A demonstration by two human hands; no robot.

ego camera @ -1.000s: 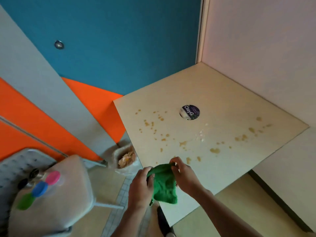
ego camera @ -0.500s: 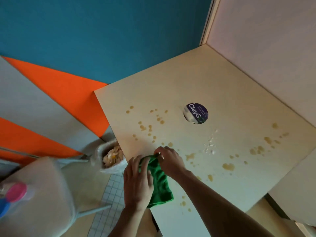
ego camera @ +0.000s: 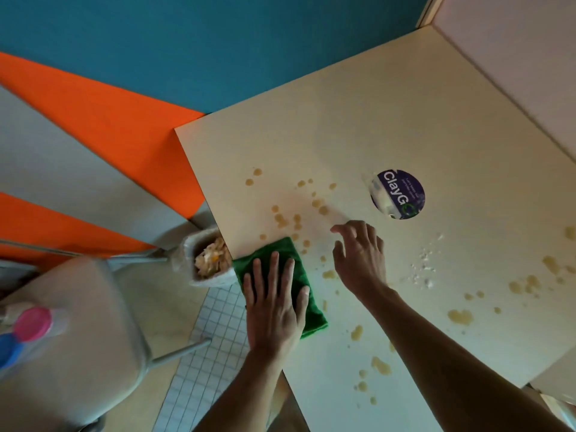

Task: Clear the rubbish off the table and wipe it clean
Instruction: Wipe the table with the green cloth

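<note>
A green cloth [ego camera: 274, 252] lies flat on the cream table [ego camera: 405, 126], at its left edge. My left hand [ego camera: 274, 304] presses down on the cloth with fingers spread. My right hand [ego camera: 360, 257] hovers just right of the cloth, fingers apart, holding nothing. Several brownish spill spots [ego camera: 285, 219] dot the table beyond the cloth, and more spots [ego camera: 459, 316] lie to the right and near the front edge. A patch of white crumbs [ego camera: 424, 269] sits right of my right hand.
A round purple sticker [ego camera: 402, 194] is stuck on the table. A plastic-lined bin [ego camera: 208, 260] full of scraps stands on the floor against the table's left edge. A pale chair [ego camera: 78, 338] with coloured bottle caps [ego camera: 32, 324] is at the lower left. Walls close the table's far side.
The cloth went from being held bunched in both hands to lying flat on the table. My right hand let go and moved right; my left hand now presses on it.
</note>
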